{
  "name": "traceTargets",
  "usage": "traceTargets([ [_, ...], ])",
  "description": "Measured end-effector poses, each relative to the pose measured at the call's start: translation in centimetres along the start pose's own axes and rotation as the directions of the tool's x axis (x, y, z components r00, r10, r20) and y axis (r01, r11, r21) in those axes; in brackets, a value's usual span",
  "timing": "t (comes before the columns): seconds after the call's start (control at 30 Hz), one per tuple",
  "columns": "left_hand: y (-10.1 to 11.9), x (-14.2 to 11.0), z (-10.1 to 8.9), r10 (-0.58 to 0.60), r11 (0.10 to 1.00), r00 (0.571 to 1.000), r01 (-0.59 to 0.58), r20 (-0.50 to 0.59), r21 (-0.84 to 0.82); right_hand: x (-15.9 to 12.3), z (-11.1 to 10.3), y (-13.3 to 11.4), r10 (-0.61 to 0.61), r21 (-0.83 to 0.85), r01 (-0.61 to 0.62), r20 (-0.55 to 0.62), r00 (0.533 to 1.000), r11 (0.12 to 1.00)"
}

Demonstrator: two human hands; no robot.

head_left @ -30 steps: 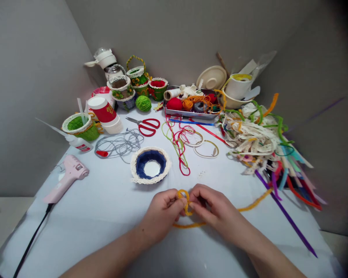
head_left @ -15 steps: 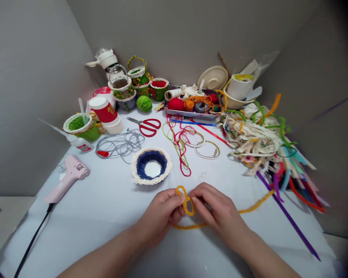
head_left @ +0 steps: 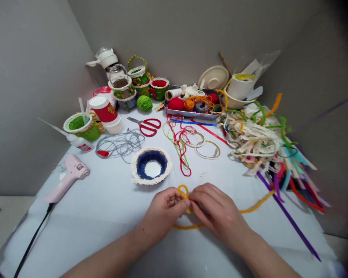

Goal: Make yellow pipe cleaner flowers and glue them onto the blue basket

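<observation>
Grey walls (head_left: 174,38) enclosed the white-covered counter (head_left: 104,227). Our left hand (head_left: 166,208) and right hand (head_left: 217,204) met at the fingertips, both pinching the orange fuzzy strand (head_left: 256,205), nearer us than the lace-rimmed blue bowl (head_left: 143,180). Half a second earlier, the strand's lower loop (head_left: 188,211) stood wide; now it showed narrower, partly covered. We judged the crossing more closely gripped.
</observation>
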State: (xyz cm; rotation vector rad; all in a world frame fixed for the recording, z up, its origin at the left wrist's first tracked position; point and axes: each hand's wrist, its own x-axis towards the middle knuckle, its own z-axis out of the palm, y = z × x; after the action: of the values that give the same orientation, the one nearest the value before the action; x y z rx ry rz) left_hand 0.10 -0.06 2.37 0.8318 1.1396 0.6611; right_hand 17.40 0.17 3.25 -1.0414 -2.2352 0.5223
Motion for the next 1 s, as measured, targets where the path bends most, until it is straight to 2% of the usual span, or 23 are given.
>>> traceTargets([
  [0.2,-0.42,-0.02,-0.07,0.087,0.983,0.996,-0.08,-0.036,0.167,-0.25,0.28,-0.01,0.089,0.05,-0.091,0.043,0.995,0.995],
  [0.27,-0.57,-0.13,-0.22,0.147,0.955,0.988,-0.132,-0.037,0.265,-0.31,0.51,0.02,0.201,0.135,-0.209,0.07,0.977,0.968],
  [0.33,-0.65,-0.23,-0.35,0.229,0.904,0.973,-0.202,-0.029,0.376,-0.32,0.72,0.04,0.374,0.261,-0.396,0.133,0.918,0.88],
  [0.37,-0.68,-0.28,-0.41,0.271,0.873,0.962,-0.238,-0.019,0.426,-0.3,0.79,0.03,0.458,0.334,-0.492,0.181,0.87,0.804],
  [0.43,-0.72,-0.35,-0.5,0.356,0.805,0.934,-0.321,0.027,0.499,-0.17,0.84,-0.06,0.573,0.476,-0.653,0.324,0.753,0.589],
  [0.53,-0.79,-0.42,-0.55,0.475,0.706,0.871,-0.461,0.122,0.538,0.19,0.7,-0.32,0.582,0.615,-0.768,0.563,0.586,0.179],
  [0.6,-0.8,-0.46,-0.55,0.526,0.675,0.836,-0.521,0.155,0.522,0.43,0.61,-0.46,0.527,0.641,-0.766,0.664,0.53,-0.038],
  [0.63,-0.79,-0.47,-0.55,0.537,0.673,0.828,-0.534,0.159,0.512,0.52,0.6,-0.49,0.5,0.647,-0.755,0.691,0.522,-0.107],
  [0.7,-0.77,-0.48,-0.55,0.528,0.692,0.837,-0.521,0.142,0.5,0.56,0.69,-0.44,0.473,0.65,-0.742,0.712,0.518,-0.166],
  [0.73,-0.76,-0.46,-0.55,0.504,0.714,0.855,-0.491,0.12,0.5,0.51,0.77,-0.36,0.486,0.655,-0.739,0.703,0.519,-0.158],
  [0.8,-0.77,-0.4,-0.54,0.424,0.778,0.903,-0.398,0.061,0.487,0.31,0.95,-0.15,0.539,0.669,-0.742,0.643,0.543,-0.051],
  [0.83,-0.77,-0.34,-0.53,0.378,0.813,0.925,-0.346,0.026,0.468,0.2,1.01,-0.04,0.569,0.671,-0.74,0.592,0.571,0.046],
  [0.9,-0.75,-0.22,-0.46,0.297,0.883,0.955,-0.264,-0.027,0.389,-0.01,1.0,0.11,0.597,0.657,-0.699,0.45,0.664,0.283],
  [1.0,-0.66,-0.07,-0.28,0.214,0.955,0.974,-0.193,-0.075,0.223,-0.22,0.8,0.11,0.559,0.554,-0.592,0.252,0.79,0.586],
])
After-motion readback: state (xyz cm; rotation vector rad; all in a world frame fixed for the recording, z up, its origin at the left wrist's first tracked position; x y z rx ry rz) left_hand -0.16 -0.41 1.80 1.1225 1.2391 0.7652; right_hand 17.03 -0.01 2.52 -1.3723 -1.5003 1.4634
